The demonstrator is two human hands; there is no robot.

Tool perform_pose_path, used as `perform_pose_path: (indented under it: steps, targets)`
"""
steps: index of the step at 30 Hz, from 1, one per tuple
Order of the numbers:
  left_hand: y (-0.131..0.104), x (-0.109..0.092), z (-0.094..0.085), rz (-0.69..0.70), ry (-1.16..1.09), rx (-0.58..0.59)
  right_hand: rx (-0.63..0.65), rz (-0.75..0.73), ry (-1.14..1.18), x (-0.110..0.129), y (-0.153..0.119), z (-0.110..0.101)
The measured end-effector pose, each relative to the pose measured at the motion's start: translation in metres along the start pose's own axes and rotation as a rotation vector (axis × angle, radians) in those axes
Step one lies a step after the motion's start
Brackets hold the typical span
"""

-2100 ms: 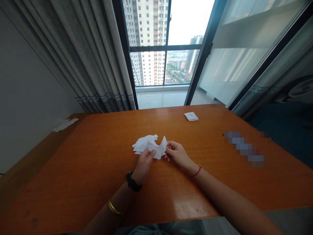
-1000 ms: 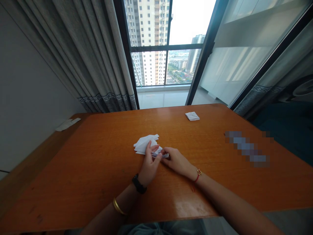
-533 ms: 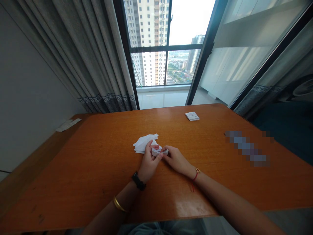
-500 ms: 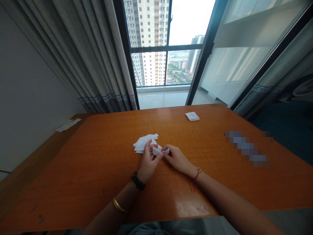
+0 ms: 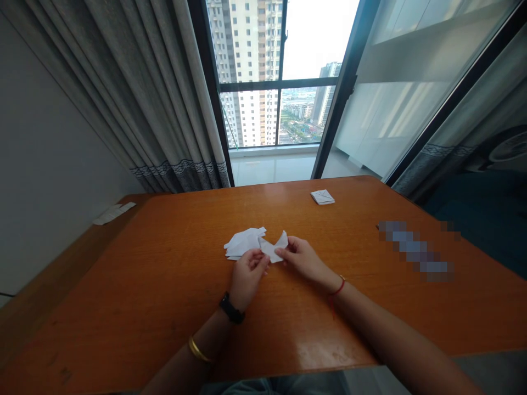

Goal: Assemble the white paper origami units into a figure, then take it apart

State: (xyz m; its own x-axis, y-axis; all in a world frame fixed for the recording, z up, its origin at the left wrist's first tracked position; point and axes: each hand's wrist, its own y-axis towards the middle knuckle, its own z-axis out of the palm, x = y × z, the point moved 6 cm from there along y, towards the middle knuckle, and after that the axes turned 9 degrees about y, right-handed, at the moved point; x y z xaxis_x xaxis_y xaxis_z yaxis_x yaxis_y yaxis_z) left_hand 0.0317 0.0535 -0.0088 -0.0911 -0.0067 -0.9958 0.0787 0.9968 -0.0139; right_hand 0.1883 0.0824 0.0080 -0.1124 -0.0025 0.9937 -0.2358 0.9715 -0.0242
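Note:
A small piece of folded white paper [image 5: 272,250] is held between my two hands, its two upper corners pointing up and apart. My left hand [image 5: 248,270] pinches it at the lower left edge with thumb and fingers. On the other side, my right hand [image 5: 302,257] grips its right part, thumb in front and fingers behind. Just behind my left hand lies a loose pile of white paper pieces [image 5: 242,240], partly covered by the hand and the held paper.
Farther back on the wooden table [image 5: 173,307] lies a flat folded paper square [image 5: 323,197]. A blurred-out object [image 5: 414,246] is at the right. White strips [image 5: 114,213] rest on a ledge at the left. Beyond the table stand a curtain [image 5: 164,99] and a window.
The folded paper has turned from a narrow, flat view to show a wider face with raised corners. My left hand has dropped slightly lower; my right hand has moved a little to the right.

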Motion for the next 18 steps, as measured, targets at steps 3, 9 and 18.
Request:
perform_pose_path:
  steps: [3,9,18]
  targets:
    - [0.001,-0.003,-0.006,0.015,-0.039,-0.073,-0.143,0.059,-0.282,0.001,0.021,-0.073]
    - [0.001,-0.010,-0.009,0.049,-0.006,-0.093,-0.255,0.398,-0.491,-0.024,0.043,-0.205]
    - [0.001,-0.011,-0.012,0.048,0.052,-0.111,-0.339,0.510,-0.596,-0.046,0.060,-0.238]
